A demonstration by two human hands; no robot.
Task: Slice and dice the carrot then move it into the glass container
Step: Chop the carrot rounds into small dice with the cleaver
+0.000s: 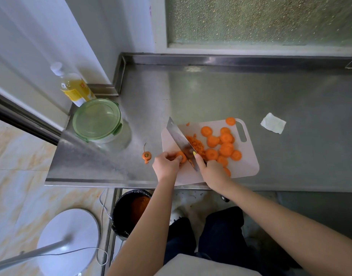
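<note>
While a carrot piece [181, 156] is pinned near the front edge of the cutting board [248, 164] by the curled fingers of the left grip [165, 164], a cleaver [180, 139] is held in the right grip [212, 172], which is wrapped round the handle with the forefinger stretched onto the blade. A cut finger is judged the main risk, since the piece is small and the left fingertips are set just beside the cutting edge. A slip of the rounded piece could also send it off the board's near side, towards the bin [131, 212] seen below the desk [290, 92]. Both forearms are reached forward from the bottom of the frame, and the blade is angled away and to the left.

Diced carrot [197, 145] is heaped just right of the blade, with uncut slices [224, 148] spread beyond it across the board. A trimmed carrot top [146, 155] is seen on the desk to the left. Farther back on the left, the glass container [99, 121] is seen with its green lid resting on top, so lifting the lid is judged necessary before any transfer. A bottle [74, 87] is stood behind it.
</note>
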